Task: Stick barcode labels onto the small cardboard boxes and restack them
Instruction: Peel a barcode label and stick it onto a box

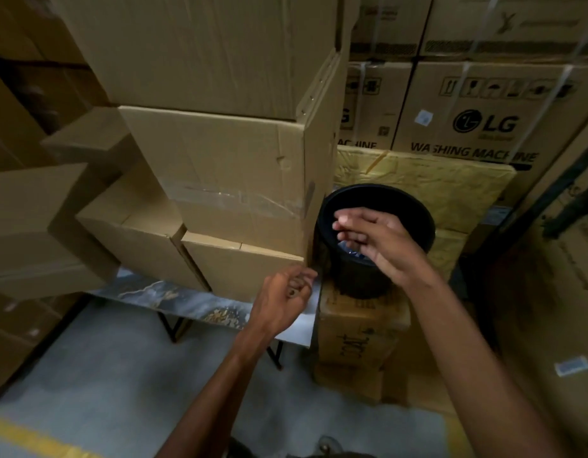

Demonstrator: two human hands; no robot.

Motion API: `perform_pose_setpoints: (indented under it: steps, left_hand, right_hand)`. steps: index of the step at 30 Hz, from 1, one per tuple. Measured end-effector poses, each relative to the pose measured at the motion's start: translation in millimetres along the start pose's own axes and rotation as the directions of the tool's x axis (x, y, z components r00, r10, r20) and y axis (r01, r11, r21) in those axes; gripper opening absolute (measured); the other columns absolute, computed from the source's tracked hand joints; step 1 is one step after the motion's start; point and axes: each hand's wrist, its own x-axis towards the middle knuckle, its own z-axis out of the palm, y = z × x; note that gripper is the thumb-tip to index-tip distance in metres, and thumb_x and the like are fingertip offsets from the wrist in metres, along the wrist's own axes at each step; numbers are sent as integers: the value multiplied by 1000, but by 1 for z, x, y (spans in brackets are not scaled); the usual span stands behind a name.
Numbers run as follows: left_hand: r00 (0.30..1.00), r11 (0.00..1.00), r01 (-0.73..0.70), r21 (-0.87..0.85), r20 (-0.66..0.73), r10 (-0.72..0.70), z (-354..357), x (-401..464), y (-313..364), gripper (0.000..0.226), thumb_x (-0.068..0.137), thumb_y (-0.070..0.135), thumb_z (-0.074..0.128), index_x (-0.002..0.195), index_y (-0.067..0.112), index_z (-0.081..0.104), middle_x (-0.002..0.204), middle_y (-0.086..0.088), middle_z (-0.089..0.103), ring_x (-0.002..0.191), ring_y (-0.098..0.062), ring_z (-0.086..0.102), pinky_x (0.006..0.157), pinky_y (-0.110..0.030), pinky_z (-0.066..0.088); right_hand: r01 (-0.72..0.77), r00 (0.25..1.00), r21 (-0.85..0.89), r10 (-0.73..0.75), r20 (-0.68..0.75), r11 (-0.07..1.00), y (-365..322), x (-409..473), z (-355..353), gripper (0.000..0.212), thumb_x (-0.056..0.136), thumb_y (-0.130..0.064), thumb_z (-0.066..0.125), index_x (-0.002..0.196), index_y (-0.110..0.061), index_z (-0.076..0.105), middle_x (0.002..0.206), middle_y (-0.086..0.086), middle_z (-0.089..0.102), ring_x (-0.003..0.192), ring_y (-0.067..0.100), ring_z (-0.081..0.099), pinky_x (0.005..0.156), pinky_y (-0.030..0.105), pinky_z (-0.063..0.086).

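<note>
The right hand (381, 242) hovers over the black bin (376, 239), fingers loosely spread and holding nothing, probably dropping label backing. The left hand (286, 299), fingers curled, seems to pinch something small beside the bin. Stacked cardboard boxes (219, 200) sit left of the bin on a marble-patterned desk (173, 297); LG washing-machine cartons (484, 127) stand behind it.

Open bin mouth (378, 193) beside stacked boxes (226, 166), unobstructed above.

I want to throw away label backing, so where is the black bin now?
In the head view the black bin stands right of centre on a cardboard box, just right of the stacked boxes on the table, under the right hand.
</note>
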Motion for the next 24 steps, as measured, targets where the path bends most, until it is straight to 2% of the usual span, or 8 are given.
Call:
perform_pose_setpoints:
  steps: [2, 5, 8, 12, 16, 19, 22, 24]
  left_hand:
    - [1000, 1000, 7, 19, -14, -7, -8, -5, -4, 25, 93, 16, 65, 110, 32, 73, 91, 19, 73, 84, -3, 69, 78, -24, 57]
    - [999, 1000, 9, 25, -50, -8, -19, -13, -8, 23, 92, 14, 65, 105, 30, 73, 90, 18, 73, 81, -1, 68, 72, -18, 53]
    - [996, 999, 14, 31, -90, -11, -32, -22, -14, 20, 94, 14, 65, 106, 29, 70, 97, 13, 73, 85, -1, 67, 68, -7, 46]
    - [983, 999, 9, 43, -181, -1, -56, -32, -27, 13, 96, 14, 65, 104, 22, 69, 91, 7, 74, 85, -1, 69, 66, -5, 45]
    - [969, 999, -20, 48, -244, 31, -85, -42, -47, 12, 97, 10, 65, 106, 15, 72, 91, 5, 75, 85, -1, 70, 68, -8, 47]
    - [953, 1000, 7, 20, -304, 0, -108, -49, -64, 22, 93, 7, 65, 108, 20, 74, 93, 9, 76, 87, -3, 71, 70, -17, 54]
    - [932, 1000, 21, 16, -363, -14, -132, -58, -80, 32, 89, 1, 65, 95, 32, 70, 81, 22, 70, 79, 8, 67, 65, -9, 49]
    - [925, 1000, 17, 7, -381, -13, -151, -65, -91, 28, 88, 8, 65, 95, 34, 69, 81, 23, 70, 80, 9, 68, 67, -8, 49]
  right_hand:
    - [-25, 995, 41, 21, 97, 999, -5, -13, 17, 17, 89, -17, 69, 103, -12, 77, 92, 7, 76, 80, 12, 70, 74, 20, 53]
    - [-59, 976, 89, 38, 216, 994, -7, -26, 39, 22, 83, -23, 69, 100, -13, 79, 94, 7, 76, 82, 14, 70, 75, 22, 52]
    - [-94, 952, 100, 59, 301, 991, -4, -33, 62, 22, 84, -21, 68, 100, -12, 79, 95, 9, 76, 81, 15, 71, 73, 23, 53]
    - [-180, 913, 92, 131, 387, 979, 8, -37, 92, 23, 83, -21, 69, 101, -12, 77, 97, 9, 76, 81, 15, 72, 72, 21, 54]
    - [-259, 887, 93, 199, 417, 961, 24, -35, 126, 19, 83, -19, 69, 98, -14, 79, 96, 8, 76, 80, 13, 71, 73, 21, 55]
    - [-308, 883, 104, 243, 403, 946, 37, -33, 156, 16, 80, -19, 71, 92, -15, 80, 91, 7, 76, 74, 11, 69, 71, 20, 54]
    - [-352, 854, 71, 290, 431, 933, 52, -31, 188, 14, 80, -19, 71, 92, -15, 79, 89, 6, 75, 71, 9, 68, 71, 21, 53]
    - [-365, 834, 33, 311, 455, 930, 62, -28, 210, 11, 86, -17, 70, 93, -16, 79, 91, 6, 75, 74, 9, 67, 75, 23, 52]
